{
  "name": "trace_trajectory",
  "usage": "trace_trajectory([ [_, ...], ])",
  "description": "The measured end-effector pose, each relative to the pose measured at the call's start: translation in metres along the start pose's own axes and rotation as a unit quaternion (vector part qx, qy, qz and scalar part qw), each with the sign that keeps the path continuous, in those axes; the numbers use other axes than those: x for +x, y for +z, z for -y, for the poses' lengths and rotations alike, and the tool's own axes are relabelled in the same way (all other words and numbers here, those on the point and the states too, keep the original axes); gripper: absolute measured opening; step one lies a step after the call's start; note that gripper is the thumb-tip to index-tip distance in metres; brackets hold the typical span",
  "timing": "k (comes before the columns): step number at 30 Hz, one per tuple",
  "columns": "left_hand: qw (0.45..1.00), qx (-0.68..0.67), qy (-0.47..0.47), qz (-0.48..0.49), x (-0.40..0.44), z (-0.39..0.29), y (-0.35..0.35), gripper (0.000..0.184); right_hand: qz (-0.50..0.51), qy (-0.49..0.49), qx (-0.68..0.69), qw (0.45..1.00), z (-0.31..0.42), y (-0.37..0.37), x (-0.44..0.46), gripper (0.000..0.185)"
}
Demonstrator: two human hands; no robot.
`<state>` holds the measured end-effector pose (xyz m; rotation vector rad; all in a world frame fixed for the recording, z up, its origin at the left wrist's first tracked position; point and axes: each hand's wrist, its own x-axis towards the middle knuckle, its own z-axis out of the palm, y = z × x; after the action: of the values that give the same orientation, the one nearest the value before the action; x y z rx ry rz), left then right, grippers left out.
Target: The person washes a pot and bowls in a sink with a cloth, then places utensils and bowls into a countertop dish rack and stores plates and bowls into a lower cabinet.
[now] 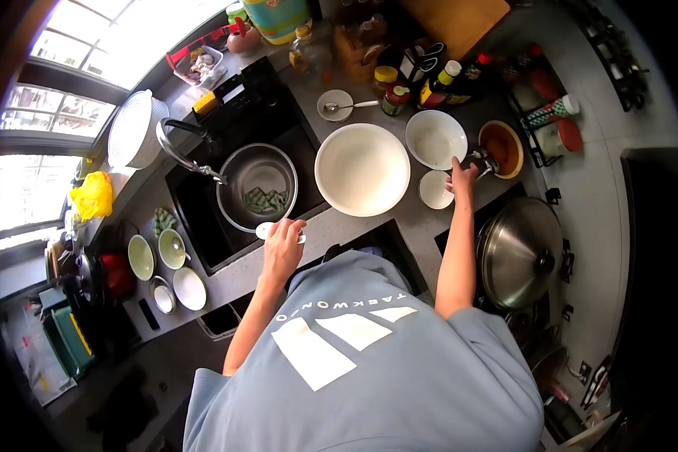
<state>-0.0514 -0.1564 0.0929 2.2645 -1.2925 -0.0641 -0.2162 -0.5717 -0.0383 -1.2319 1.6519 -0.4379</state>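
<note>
My left hand (pixel 282 245) is closed on a white spoon (pixel 264 230) over the counter's front edge, beside the sink. A metal basin (pixel 235 184) stands in the sink with a green patterned cloth (pixel 266 200) inside. My right hand (pixel 463 179) has thumb and forefinger apart, at the near rim of a white bowl (pixel 435 137) and the right edge of a small white bowl (pixel 435 190). Whether it grips either rim is unclear. Between my hands stands a large white bowl (pixel 361 169), with nothing visible inside.
A brown bowl (pixel 502 151) with reddish contents and a metal utensil stands right. Behind are sauce bottles (pixel 438 87) and a small bowl with a spoon (pixel 336 104). A lidded pan (pixel 521 252) is on the stove. Green bowls (pixel 142 258) stand left of the sink, below the tap (pixel 181 151).
</note>
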Motion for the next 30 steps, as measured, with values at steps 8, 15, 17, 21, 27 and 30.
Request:
trace_trajectory([
  [8,0.999,0.009,-0.051,-0.016,0.009,-0.015,0.011,0.041,-0.169,-0.480,-0.129,0.851,0.005,0.021,0.005,0.045],
  [15,0.999,0.022,-0.027,-0.021,0.018,-0.014,0.002,0.033,0.002,-0.502,-0.178,0.846,0.043,-0.015,-0.132,0.047],
  [17,0.999,0.022,-0.022,-0.015,0.018,-0.012,-0.001,0.033,0.028,-0.557,-0.165,0.814,0.033,-0.001,-0.150,0.049],
  [21,1.000,0.026,-0.013,-0.009,0.016,-0.011,-0.005,0.032,0.100,-0.593,-0.137,0.787,0.022,0.038,-0.173,0.051],
  [27,0.999,0.039,-0.027,-0.013,0.003,-0.004,-0.013,0.037,0.220,-0.426,-0.094,0.872,-0.022,0.087,-0.150,0.052],
  [30,0.998,0.019,-0.044,-0.039,-0.006,-0.004,-0.013,0.034,0.241,-0.389,-0.107,0.883,-0.029,0.093,-0.136,0.051],
])
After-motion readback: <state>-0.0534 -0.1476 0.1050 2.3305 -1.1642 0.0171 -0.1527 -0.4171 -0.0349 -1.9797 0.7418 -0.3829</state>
